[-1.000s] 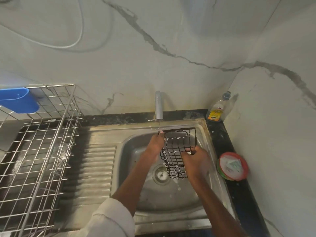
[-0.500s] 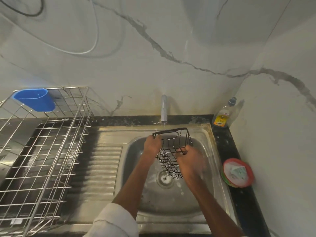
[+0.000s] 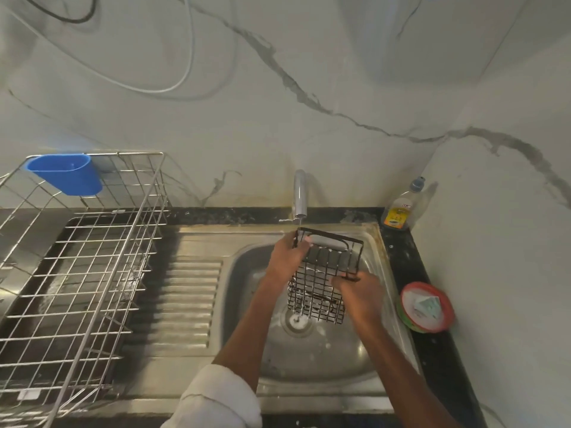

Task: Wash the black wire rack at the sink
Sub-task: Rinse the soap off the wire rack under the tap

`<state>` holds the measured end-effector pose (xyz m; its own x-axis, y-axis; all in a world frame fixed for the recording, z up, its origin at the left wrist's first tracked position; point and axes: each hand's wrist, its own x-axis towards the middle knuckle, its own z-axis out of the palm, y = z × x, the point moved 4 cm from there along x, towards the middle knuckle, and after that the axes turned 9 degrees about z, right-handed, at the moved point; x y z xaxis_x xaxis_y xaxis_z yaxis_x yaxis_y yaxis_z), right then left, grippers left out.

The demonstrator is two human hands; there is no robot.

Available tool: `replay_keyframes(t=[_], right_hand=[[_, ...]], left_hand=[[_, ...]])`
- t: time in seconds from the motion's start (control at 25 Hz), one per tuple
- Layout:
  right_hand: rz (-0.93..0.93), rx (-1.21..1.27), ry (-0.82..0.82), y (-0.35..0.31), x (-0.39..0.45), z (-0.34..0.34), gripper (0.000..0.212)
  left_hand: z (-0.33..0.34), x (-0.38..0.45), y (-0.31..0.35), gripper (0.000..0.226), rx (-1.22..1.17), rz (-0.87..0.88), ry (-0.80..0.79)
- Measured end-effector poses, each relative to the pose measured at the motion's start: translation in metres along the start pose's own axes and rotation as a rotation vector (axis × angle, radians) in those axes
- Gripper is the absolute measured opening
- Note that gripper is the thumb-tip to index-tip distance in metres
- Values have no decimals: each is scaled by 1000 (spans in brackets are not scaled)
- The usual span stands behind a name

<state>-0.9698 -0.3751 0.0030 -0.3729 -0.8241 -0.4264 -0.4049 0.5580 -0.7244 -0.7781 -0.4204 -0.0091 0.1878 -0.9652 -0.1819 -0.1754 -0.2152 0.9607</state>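
I hold the black wire rack (image 3: 321, 279) tilted over the steel sink (image 3: 312, 359), directly under the chrome tap (image 3: 299, 193). A thin stream of water runs from the tap onto its top rim. My left hand (image 3: 285, 253) grips the rack's upper left corner. Against the rack's right side lies my right hand (image 3: 360, 293), with its fingers on the wires. White suds cling to the wires, and the drain (image 3: 298, 321) shows just below the rack.
A large steel dish rack (image 3: 77, 273) with a blue plastic cup (image 3: 66, 173) hung on it stands on the left drainboard. A dish soap bottle (image 3: 400, 208) sits in the back right corner. On the black counter at right sits a red bowl (image 3: 428, 307) with a scrub pad.
The rack has turned slightly under the tap. My right hand has slid along its right side. The camera has tilted up, so the view shows more wall.
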Motion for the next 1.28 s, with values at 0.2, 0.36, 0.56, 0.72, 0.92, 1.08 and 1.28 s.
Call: replay_keyframes(t=[0.2, 0.36, 0.56, 0.72, 0.92, 1.08, 1.28], right_hand=[[38, 166, 57, 18, 1, -8, 18], [-81, 49, 77, 11, -4, -2, 14], [-167, 42, 46, 1, 6, -15, 29], [-203, 269, 116, -10, 21, -38, 28], [-250, 110, -320, -43, 21, 16, 27], [-241, 108, -339, -44, 18, 19, 21], [-162, 246, -272, -30, 15, 11, 23]], left_hand=[[14, -4, 3, 55, -4, 79, -265], [12, 14, -23, 50, 142, 49, -128], [3, 32, -37, 33, 131, 58, -54], [-16, 51, -46, 22, -64, 50, -61], [-29, 50, -47, 18, -29, 110, -48], [-40, 34, -37, 12, -20, 172, -96], [-30, 16, -20, 40, -109, 137, -54]])
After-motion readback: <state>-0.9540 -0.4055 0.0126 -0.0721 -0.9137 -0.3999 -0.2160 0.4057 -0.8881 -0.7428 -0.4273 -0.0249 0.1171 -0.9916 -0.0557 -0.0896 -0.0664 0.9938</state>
